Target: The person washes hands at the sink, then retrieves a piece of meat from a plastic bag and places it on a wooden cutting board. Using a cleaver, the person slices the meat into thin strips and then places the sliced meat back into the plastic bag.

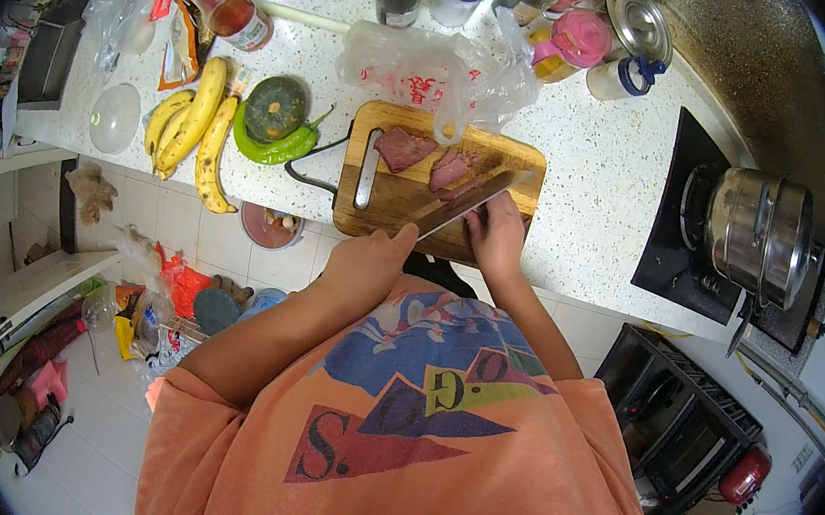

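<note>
A wooden cutting board (403, 207) lies at the counter's front edge, with pieces of reddish-brown meat (404, 151) on it. My left hand (375, 257) is closed around the handle of a long kitchen knife (459, 206), whose blade slants up to the right across the board. Beside the blade's front part, my right hand (498, 229) rests on the board's right side with bent fingers; whether it grips meat there is hidden. More meat pieces (452, 167) lie just behind the blade. The looped handle of a thin plastic bag (410, 61) hangs over the board's back edge.
Left of the board are a dark green squash (276, 109), a green pepper (280, 151) and bananas (204, 119). Bottles and jars, including a pink-lidded jug (575, 41), stand behind. A metal pot (758, 233) sits on the cooktop at right. Below the counter is a bucket (264, 231).
</note>
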